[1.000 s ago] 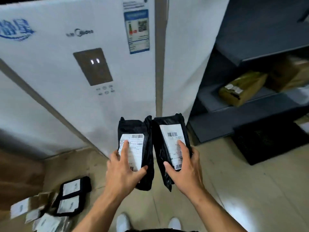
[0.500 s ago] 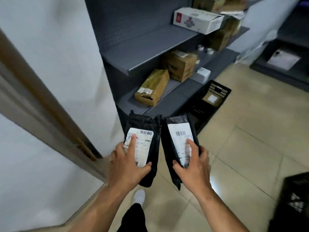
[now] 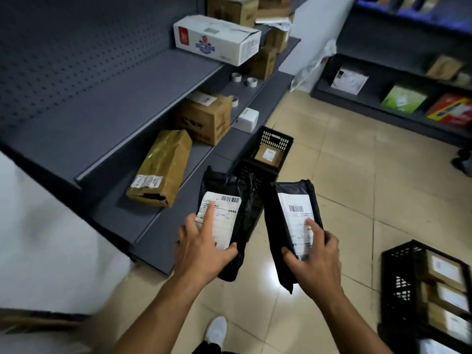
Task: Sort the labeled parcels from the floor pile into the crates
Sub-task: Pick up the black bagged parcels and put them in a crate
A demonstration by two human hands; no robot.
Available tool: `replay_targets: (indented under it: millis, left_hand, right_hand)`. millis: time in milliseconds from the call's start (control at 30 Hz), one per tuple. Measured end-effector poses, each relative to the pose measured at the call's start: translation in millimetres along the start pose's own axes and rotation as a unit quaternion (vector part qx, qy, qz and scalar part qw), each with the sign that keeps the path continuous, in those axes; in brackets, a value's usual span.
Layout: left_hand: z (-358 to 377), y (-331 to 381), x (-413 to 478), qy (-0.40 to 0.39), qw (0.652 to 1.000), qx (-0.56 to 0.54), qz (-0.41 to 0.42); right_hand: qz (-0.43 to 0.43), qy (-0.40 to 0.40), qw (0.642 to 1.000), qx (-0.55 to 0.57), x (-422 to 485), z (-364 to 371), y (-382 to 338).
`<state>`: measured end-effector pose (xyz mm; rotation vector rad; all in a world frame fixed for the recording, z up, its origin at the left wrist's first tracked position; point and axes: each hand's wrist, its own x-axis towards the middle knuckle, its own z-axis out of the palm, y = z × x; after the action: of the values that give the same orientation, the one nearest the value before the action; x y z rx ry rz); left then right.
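Grey shelving runs along the left, cartons on its lower shelves. Tan tiled floor to the right.

Black crate at the floor's right edge, with labelled brown parcels in a row inside. Second black crate on the floor against the foot of the shelving, one labelled brown parcel in it.

Two black poly parcels are held in the air above the floor, side by side, not touching, labels facing up. Both long axes run away from the person, far ends toward the second crate.

Left parcel: barcode at the far end. Left hand grips its near end, thumb across the bottom of the label, index finger flat on it.

Right parcel: far end leans slightly left. Right hand clasps its near end, thumb and index finger on the label.
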<state>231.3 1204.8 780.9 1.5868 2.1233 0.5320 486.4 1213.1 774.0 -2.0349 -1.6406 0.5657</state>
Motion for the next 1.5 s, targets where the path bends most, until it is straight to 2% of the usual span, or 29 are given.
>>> replay_targets:
  millis: [367,567,733,900,1200,1500]
  left_hand:
    - [52,115,175,-0.036,0.997,-0.013,0.065]
    - [105,191,239,-0.051,0.997,-0.008,0.052]
    - [141,266,295,-0.053,0.998,0.013,0.015]
    - [168,330,352,-0.037,0.999,0.03,-0.013]
    - [206,358,459,-0.047,0.995,0.034,-0.081]
    - [226,381,617,-0.045,0.996,-0.017,-0.079]
  right_hand:
    - [0.077,0.039,0.995,0.045,162,-27,37]
    - [0.092,0.029,0.993,0.073,263,-46,88]
    - [0.117,-0.015,0.982,0.149,359,-71,139]
    - [0.123,-0.052,0.976,0.172,449,-88,172]
    - [0.11,-0.152,0.967,0.174,589,-74,181]
    - [0.092,-0.125,0.979,0.129,742,-75,147]
